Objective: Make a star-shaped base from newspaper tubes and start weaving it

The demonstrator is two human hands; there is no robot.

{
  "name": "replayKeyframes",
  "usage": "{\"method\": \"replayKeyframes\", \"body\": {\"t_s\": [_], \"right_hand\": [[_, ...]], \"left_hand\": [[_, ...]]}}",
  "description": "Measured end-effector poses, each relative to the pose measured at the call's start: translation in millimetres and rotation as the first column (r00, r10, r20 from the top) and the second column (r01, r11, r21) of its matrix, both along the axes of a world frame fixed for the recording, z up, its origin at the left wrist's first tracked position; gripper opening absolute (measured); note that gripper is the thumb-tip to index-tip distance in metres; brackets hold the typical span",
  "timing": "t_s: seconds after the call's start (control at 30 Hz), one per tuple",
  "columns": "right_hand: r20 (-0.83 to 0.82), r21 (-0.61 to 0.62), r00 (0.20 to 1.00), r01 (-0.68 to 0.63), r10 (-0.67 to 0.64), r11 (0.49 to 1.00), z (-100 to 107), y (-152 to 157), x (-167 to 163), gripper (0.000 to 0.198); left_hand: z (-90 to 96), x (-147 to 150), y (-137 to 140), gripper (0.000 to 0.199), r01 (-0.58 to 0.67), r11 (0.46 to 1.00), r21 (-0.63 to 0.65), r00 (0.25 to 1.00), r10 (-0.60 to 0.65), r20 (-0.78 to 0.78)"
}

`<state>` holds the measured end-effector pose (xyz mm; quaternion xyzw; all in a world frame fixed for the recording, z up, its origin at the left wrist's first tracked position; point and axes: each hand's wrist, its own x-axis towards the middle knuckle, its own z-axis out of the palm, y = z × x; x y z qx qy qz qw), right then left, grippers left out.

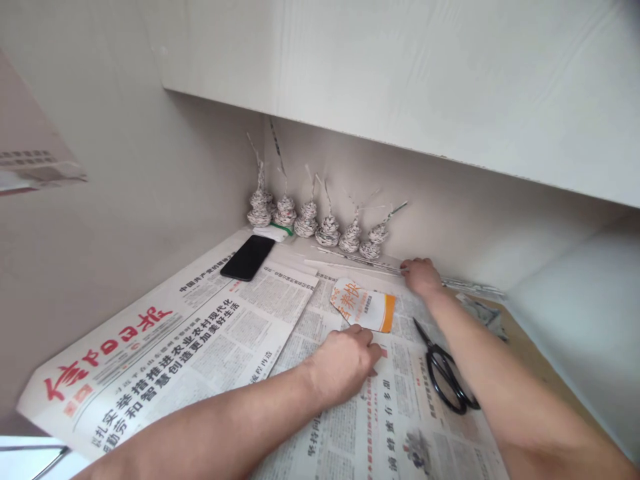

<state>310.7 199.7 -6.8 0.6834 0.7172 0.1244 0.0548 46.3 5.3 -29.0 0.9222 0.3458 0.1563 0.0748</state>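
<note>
My left hand [346,365] rests over the newspaper [200,353] with its fingers curled closed; whatever they hold, if anything, is hidden. Just beyond its knuckles lies a white and orange piece of printed card [367,308]. Farther back, my right hand [423,277] reaches to the rear of the surface, its fingertips pinched on a thin rolled paper stick [360,257] lying among others. Black-handled scissors [445,377] lie beside my right forearm, blades pointing away from me. More paper sticks [475,288] extend to the right of that hand.
Several gourd-shaped woven paper pieces [328,230] stand along the back wall. A black phone [249,257] lies at the left, near a white packet with a green edge [273,231]. Crumpled paper [483,317] sits at the right. An overhanging white panel [380,80] is above.
</note>
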Motion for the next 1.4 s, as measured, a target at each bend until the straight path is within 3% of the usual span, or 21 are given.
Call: {"method": "replayKeyframes", "body": {"t_s": [0.27, 0.73, 1.0, 1.2, 1.27, 1.33, 1.37, 1.4], "right_hand": [[0.050, -0.078, 0.997, -0.048, 0.052, 0.996, 5.7, 3.5, -6.5, 0.032], [0.121, 0.008, 0.990, -0.078, 0.076, 0.997, 6.5, -11.8, -6.3, 0.025], [0.114, 0.184, 0.982, -0.170, 0.151, 0.968, 35.0, -32.9, -19.5, 0.038], [0.129, 0.292, 0.956, -0.291, 0.264, 0.911, 67.0, -77.6, -61.0, 0.042], [0.140, 0.308, 0.931, -0.363, 0.336, 0.879, 74.0, -100.1, -76.8, 0.043], [0.148, 0.334, 0.892, -0.452, 0.428, 0.827, 77.1, -124.0, -89.6, 0.044], [0.150, 0.344, 0.875, -0.482, 0.460, 0.805, 77.3, -135.8, -94.7, 0.044], [0.151, 0.349, 0.863, -0.502, 0.482, 0.791, 76.9, -147.3, -99.0, 0.045]], "left_hand": [[-2.2, 2.0, 0.8, 0.019, -0.011, 1.000, -0.006, 1.000, 0.011, -0.002], [-5.7, 3.0, 2.0, 0.019, -0.003, 1.000, 0.014, 1.000, 0.003, 0.009], [-5.0, 3.3, 2.7, 0.020, -0.003, 1.000, -0.017, 1.000, 0.003, 0.029], [0.2, 5.0, 2.8, 0.032, -0.051, 0.996, -0.077, 0.996, 0.056, 0.065], [3.0, 4.7, 4.8, 0.040, -0.093, 0.982, -0.162, 0.985, 0.114, 0.129], [5.1, 3.7, 9.1, 0.028, -0.071, 0.957, -0.281, 0.938, 0.160, 0.307], [6.2, 2.9, 11.9, 0.020, -0.038, 0.934, -0.355, 0.883, 0.197, 0.426], [7.3, 2.1, 14.8, 0.027, 0.013, 0.902, -0.432, 0.805, 0.247, 0.540]]}}
